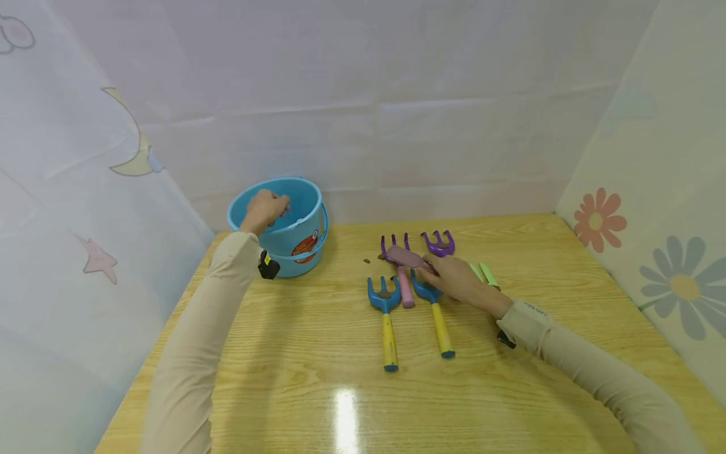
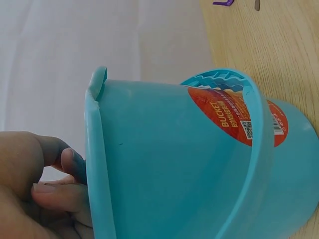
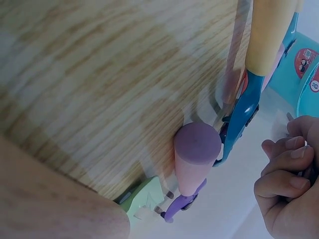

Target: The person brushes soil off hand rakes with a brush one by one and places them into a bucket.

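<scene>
Our right hand [image 1: 456, 277] grips a flat mauve tool [image 1: 405, 257] over a pink-handled purple plastic rake [image 1: 405, 291]; dipping could bump it. Our left hand [image 1: 266, 209] curls at a round blue plastic bucket [image 1: 285, 243]; we can't tell what it holds.

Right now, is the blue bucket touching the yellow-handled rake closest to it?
Apart. The head view shows bare wooden table between the blue bucket and that yellow-handled rake.

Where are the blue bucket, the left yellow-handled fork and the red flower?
Blue bucket [image 2: 169, 159]: left wrist view, on its wall.
Left yellow-handled fork [image 1: 388, 329]: head view, on its handle.
Red flower [image 1: 595, 221]: head view, on its yellow centre.
</scene>
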A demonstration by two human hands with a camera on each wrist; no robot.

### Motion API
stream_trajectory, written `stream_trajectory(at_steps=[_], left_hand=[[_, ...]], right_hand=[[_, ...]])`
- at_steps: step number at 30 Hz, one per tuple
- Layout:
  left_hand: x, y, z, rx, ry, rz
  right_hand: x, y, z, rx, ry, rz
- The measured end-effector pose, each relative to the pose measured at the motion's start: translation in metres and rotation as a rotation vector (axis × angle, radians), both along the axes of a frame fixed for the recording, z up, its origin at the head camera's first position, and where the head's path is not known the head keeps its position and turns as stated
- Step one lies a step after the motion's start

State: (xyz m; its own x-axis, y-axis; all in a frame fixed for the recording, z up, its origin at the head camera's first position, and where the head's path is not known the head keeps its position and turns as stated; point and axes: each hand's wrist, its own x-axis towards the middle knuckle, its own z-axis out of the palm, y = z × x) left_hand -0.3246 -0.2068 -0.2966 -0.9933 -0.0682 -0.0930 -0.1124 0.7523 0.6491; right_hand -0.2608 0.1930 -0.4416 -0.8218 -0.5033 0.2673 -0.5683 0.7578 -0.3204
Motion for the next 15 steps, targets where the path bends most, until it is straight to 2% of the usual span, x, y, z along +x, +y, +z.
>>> stream_trajectory(at_steps=[10,15], left_hand=[[0.0050,-0.0027,0.0003,0.013,0.048,-0.015],[0.0063,-0.0005,-0.0007,0.028,0.124,-0.007]], right_hand=[[-0.0003,-0.0011,0.0022,-0.019,-0.023,0.006],[-0.0021,-0.0006,0.0021,-0.017,-0.012,0.010]])
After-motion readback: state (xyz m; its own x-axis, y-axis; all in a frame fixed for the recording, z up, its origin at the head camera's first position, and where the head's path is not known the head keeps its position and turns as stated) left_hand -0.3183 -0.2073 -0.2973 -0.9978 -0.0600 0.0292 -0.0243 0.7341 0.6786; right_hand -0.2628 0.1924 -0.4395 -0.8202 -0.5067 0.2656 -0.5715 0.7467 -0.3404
